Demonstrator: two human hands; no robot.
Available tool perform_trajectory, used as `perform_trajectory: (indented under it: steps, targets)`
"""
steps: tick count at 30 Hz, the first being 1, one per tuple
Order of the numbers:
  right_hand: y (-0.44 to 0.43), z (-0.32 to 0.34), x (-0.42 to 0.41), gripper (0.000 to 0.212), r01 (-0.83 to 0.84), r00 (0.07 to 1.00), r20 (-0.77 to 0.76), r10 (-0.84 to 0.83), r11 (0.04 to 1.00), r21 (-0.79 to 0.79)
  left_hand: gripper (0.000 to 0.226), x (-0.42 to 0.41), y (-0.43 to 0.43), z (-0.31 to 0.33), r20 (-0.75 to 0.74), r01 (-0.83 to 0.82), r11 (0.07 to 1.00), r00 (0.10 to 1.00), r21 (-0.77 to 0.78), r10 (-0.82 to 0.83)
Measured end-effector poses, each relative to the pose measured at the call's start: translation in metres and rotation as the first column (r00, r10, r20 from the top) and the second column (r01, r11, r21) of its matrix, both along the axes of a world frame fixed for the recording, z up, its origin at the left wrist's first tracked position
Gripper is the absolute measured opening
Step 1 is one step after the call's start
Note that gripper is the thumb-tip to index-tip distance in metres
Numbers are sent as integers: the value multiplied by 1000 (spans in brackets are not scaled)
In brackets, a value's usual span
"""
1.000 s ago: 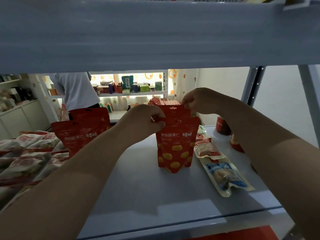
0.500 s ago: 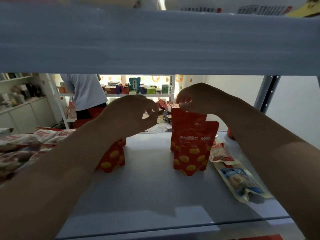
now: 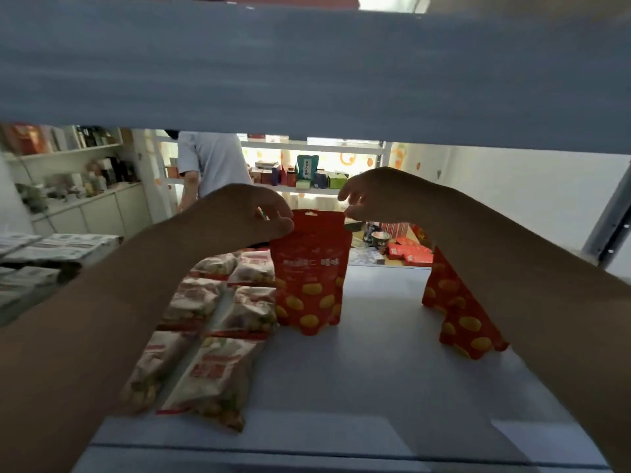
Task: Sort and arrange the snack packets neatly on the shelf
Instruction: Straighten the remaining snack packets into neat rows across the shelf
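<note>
Shifted to mid-frame, red yellow-dotted plastic pouch stands by white snack packets, sorting advances; left hand pinches its top, right hand grip unclear.

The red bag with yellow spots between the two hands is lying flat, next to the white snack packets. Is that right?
Not quite. The head view shows the red pouch standing upright on the shelf, not lying flat. It is between the left hand and right hand, next to the white snack packets.
</note>
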State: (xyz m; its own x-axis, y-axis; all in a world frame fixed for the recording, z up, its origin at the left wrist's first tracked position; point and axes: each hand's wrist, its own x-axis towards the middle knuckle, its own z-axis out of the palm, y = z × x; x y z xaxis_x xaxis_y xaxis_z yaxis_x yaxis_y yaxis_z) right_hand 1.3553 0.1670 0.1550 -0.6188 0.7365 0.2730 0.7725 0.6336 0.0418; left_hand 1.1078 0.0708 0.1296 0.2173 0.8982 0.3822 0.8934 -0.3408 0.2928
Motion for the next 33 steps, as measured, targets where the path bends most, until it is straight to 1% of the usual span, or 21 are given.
perform_trajectory:
  steps: [2,5,9,12,15,17,20,23,27,31,33]
  targets:
    - [3,-2,-14,31,18,1000,-2,-18,999,-33,33,-4,1,-7,37,81,996,996,-25,-80]
    - [6,-5,-29,28,38,999,-29,-41,996,-84,15,-6,7,-13,43,130,990,991,-62,-127]
    - [8,-7,-39,17,44,999,24,-43,997,-58,11,-5,14,-18,33,179,983,984,-39,-178]
    - [9,-8,-38,21,68,996,57,-66,997,-41,11,4,19,-20,-24,170,985,985,2,-170]
    - [11,-5,-29,21,128,988,89,-124,991,-47,14,13,22,-19,-30,182,983,983,6,-181]
    - [10,-6,-19,19,146,987,75,-142,988,-48,13,20,23,-19,-21,195,981,981,12,-195]
    - [10,-5,0,23,139,989,49,-138,990,-21,12,34,25,-19,3,214,977,977,7,-214]
    - [13,-2,18,20,167,983,81,-162,984,-57,13,51,27,-19,30,239,971,971,-19,-239]
    - [16,-6,38,21,147,988,45,-145,987,-58,11,71,31,-24,96,241,970,967,-39,-237]
    - [17,-4,54,17,165,982,101,-158,984,-64,11,87,34,-26,103,229,973,969,-32,-225]
    - [21,-1,62,16,172,981,104,-164,982,-74,12,93,35,-26,124,235,971,966,-36,-229]
